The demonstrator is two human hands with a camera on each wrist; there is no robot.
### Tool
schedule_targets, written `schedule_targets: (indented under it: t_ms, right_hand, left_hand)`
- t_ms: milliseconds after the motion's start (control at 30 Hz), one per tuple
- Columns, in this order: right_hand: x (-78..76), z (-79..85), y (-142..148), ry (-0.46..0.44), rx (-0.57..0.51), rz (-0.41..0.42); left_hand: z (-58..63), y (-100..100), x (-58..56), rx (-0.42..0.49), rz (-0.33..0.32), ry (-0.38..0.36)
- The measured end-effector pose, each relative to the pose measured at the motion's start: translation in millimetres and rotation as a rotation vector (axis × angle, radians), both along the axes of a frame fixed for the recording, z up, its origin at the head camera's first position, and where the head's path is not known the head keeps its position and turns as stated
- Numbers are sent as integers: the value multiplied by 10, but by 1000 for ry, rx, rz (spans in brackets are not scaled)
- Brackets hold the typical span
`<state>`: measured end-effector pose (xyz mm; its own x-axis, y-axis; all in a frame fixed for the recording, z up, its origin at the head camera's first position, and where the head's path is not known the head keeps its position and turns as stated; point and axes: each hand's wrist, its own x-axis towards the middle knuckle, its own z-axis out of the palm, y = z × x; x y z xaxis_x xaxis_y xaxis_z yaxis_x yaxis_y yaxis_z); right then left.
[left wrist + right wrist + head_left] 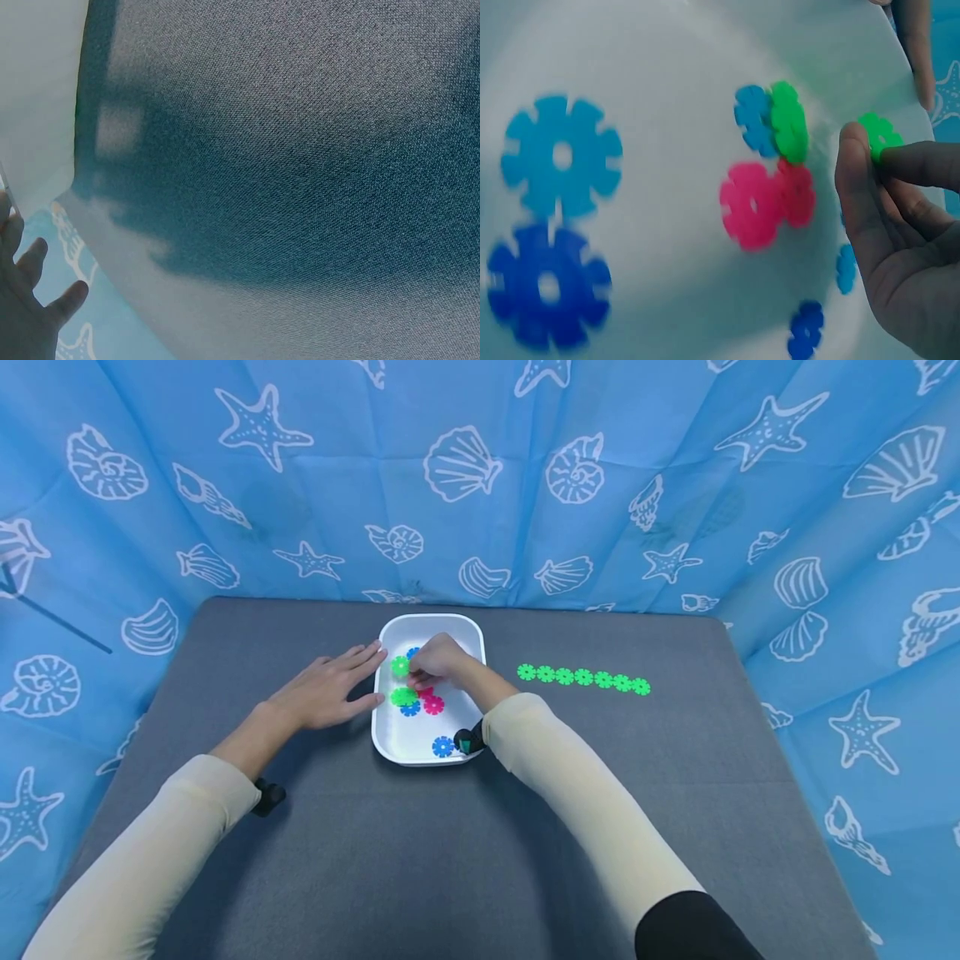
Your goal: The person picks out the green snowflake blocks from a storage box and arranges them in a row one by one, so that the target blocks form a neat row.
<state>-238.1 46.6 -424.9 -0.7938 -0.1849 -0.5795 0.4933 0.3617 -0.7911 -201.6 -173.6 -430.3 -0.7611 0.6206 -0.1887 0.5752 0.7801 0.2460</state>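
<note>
A white tray (460,752) holds several notched plastic snowflake discs in green, blue and pink. My right hand (442,660) reaches down into it from the right. In the right wrist view its thumb and a finger pinch a green snowflake disc (880,133) near the tray's far side. Close by lie another green disc (789,124), a light blue disc (754,120) overlapped by it, and a pink disc (750,214) with a second pink one behind. My left hand (330,687), fingers straight and spread, has its fingertips at the tray's left rim.
A row of several green discs (583,677) lies on the grey table (675,760), right of the tray. A blue disc (442,746) sits at the tray's near end. A blue curtain (510,527) with white shells hangs behind the table and along both sides.
</note>
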Motion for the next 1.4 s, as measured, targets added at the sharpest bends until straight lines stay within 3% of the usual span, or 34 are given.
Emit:
schedule_targets:
  t_ms: [300,833,1167,1400]
  right_hand:
    - [63,226,340,126,100,149]
    - [319,485,1490,163,144,163]
    - [470,402,2289,113,186,137]
    - [626,318,2790,134,252,73]
  left_hand:
    - [3,5,3,-9,14,-5]
    - [0,3,9,3,17,-4]
    - [14,-12,6,-5,9,-4]
    - [-13,-20,-6,-4,4,0]
